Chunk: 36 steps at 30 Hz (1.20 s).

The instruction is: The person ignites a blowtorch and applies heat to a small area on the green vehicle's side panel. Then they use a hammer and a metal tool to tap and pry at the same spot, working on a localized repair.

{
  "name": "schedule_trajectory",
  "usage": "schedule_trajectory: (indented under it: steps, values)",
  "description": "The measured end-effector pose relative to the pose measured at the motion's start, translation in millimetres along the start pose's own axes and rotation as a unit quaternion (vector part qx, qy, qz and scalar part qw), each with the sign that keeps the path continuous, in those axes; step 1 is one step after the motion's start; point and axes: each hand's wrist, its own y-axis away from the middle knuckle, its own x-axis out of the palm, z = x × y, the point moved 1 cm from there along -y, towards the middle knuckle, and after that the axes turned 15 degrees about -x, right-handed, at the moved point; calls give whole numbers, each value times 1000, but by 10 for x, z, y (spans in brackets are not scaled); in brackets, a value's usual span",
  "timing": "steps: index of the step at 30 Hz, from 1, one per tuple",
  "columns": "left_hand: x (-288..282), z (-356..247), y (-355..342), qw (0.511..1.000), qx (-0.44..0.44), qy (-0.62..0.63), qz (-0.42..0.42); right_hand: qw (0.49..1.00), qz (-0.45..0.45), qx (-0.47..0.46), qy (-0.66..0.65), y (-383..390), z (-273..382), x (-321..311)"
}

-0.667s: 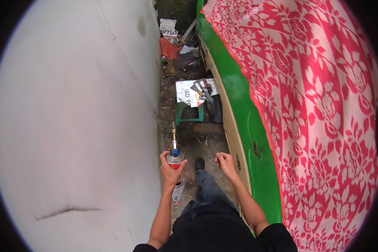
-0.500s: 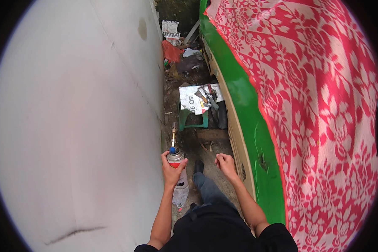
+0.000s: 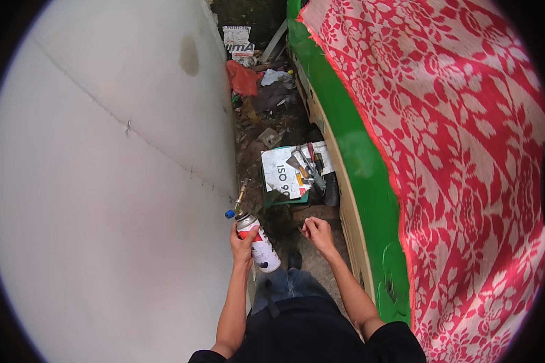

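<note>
My left hand (image 3: 242, 247) is wrapped round a white and red gas canister (image 3: 264, 253) with a blowtorch head (image 3: 241, 195) on top. The canister leans, its base toward my body and to the right. A blue knob (image 3: 229, 213) sticks out to the left of the torch head, close to the white wall. No flame shows at the nozzle. My right hand (image 3: 318, 235) is held to the right of the canister, apart from it, with its fingers curled in a pinch. A small dark tip may show at the fingertips, too small to name.
Ahead, a printed white sheet (image 3: 277, 172) covers a low green stool (image 3: 300, 199), with several hand tools (image 3: 307, 168) on it. A white wall (image 3: 133, 212) borders my left. On the right are a green panel (image 3: 360, 163) and a red patterned cloth (image 3: 454, 181). Litter (image 3: 243, 77) lies farther off.
The torch has turned in my left hand's grip: its base swung right and its knob now points left. My right hand moved slightly left. The stool appears nearer and lower in view.
</note>
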Motion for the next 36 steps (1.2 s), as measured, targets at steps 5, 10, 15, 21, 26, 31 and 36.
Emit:
schedule_trajectory:
  steps: [5,10,15,21,26,31,36]
  values:
    - [187,-229,-653,998,-46,-13,30,999,-20,31,-2,-538,-48,24]
    - [441,-103,-1397,997,-73,15,0,997,-53,53,21,-1014,-294,70]
    - [588,263,-2281,988,-148,8,38,989,-68,105,77,-1464,-702,90]
    - [814,908,-3060,984,-176,-22,2,985,-85,126,81,-1997,-1529,82]
    - [908,1341,-3559,985,-164,-48,-37,986,-100,127,44,-2325,-2126,52]
    - [948,1575,-3842,985,-137,-71,-77,987,-97,129,22,-2428,-2381,11]
    - [982,1660,-3902,985,-95,-112,-91,987,-84,128,43,-2422,-2511,-80]
